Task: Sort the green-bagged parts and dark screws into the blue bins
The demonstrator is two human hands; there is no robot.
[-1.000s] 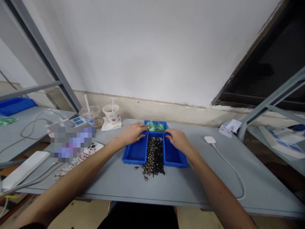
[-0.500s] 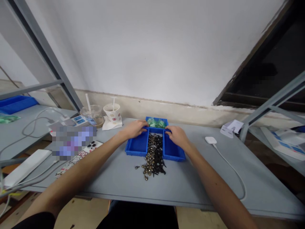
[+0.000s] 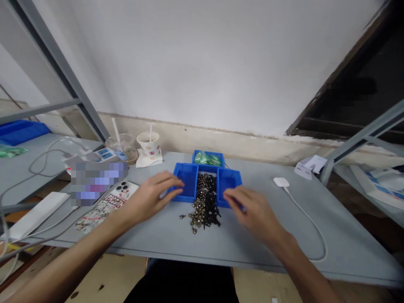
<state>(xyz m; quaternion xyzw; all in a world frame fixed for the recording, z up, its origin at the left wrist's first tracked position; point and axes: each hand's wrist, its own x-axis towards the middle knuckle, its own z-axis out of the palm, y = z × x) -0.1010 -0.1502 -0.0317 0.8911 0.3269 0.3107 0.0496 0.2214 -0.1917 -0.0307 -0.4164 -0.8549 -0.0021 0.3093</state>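
Observation:
A heap of brass-coloured and black screw-like parts [image 3: 205,202] lies on the grey table between a left blue tray [image 3: 190,181] and a right blue tray [image 3: 227,180]. Behind them a third blue tray [image 3: 208,166] holds green, clear-wrapped packets [image 3: 207,158]. My left hand [image 3: 154,195] is at the left tray's outer side, thumb and fingers apart, with nothing in it. Over the front of the right tray is my right hand [image 3: 252,210], its fingers curled; what they hold, if anything, is hidden.
At the left stand a paper cup [image 3: 149,145] and a plastic cup [image 3: 126,149], near a patterned phone [image 3: 109,206], a power strip [image 3: 105,155] and cables. A white charger [image 3: 280,182] with its cable lies right, before a folded white paper [image 3: 311,165].
Both hands have left the trays' rear corners and come nearer, the left one opening. The two front trays sit slightly farther back in view.

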